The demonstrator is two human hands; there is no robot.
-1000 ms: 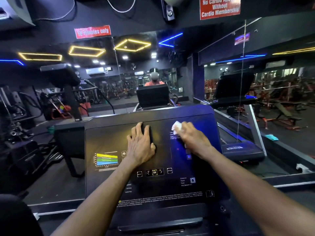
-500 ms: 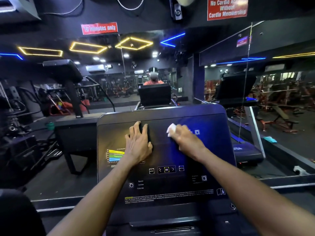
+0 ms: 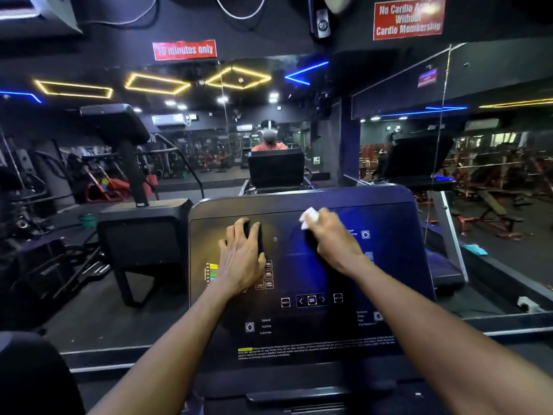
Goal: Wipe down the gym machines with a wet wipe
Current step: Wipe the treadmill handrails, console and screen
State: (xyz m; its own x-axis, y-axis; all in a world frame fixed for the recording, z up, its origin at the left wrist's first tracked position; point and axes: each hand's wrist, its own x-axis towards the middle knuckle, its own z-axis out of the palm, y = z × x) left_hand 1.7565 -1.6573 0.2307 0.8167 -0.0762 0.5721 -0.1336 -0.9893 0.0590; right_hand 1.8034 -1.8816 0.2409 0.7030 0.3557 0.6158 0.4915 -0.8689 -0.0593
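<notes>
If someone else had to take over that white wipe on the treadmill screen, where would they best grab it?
Probably by the bunched white end of the wet wipe that pokes out past the right hand, coming from the top edge of the console. The rest is hidden inside that hand's grip, and the left hand lies flat on the panel beside it.

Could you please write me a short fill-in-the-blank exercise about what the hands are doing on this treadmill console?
1. The right hand presses a white ____ against the console.
2. The left hand lies ____ on the console, holding nothing.
3. The lit button between the two arrows reads ____.
4. The red sign above the mirror says "minutes ____".

Missing words: wipe; flat; OK; only
</notes>
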